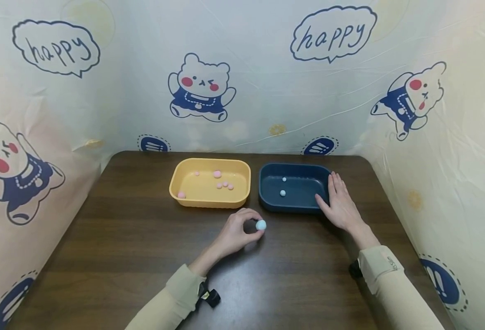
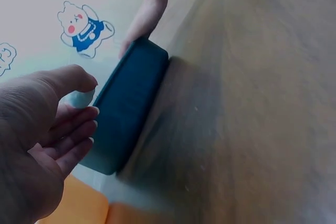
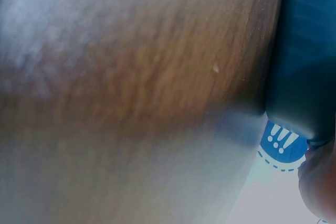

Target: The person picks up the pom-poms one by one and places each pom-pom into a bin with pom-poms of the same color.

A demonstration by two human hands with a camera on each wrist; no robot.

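Between thumb and fingertips, my left hand (image 1: 236,233) pinches a small light-blue ball (image 1: 260,225), above the table in front of the gap between the trays. In the left wrist view the same ball (image 2: 81,98) shows partly behind the fingers. My right hand (image 1: 342,204) rests against the right end of the dark blue tray (image 1: 296,208), its fingers straight along the rim and its thumb at the front right corner. Inside that tray lie two light-blue balls, a larger one (image 1: 282,193) and a smaller one (image 1: 284,179). The right wrist view shows only part of this hand (image 3: 317,184).
A yellow tray (image 1: 209,203) stands left of the blue one, holding several pink balls (image 1: 217,174) of different sizes. Both trays sit toward the back of the brown wooden table (image 1: 114,256). A printed cloth (image 1: 258,82) surrounds the table's back and sides.
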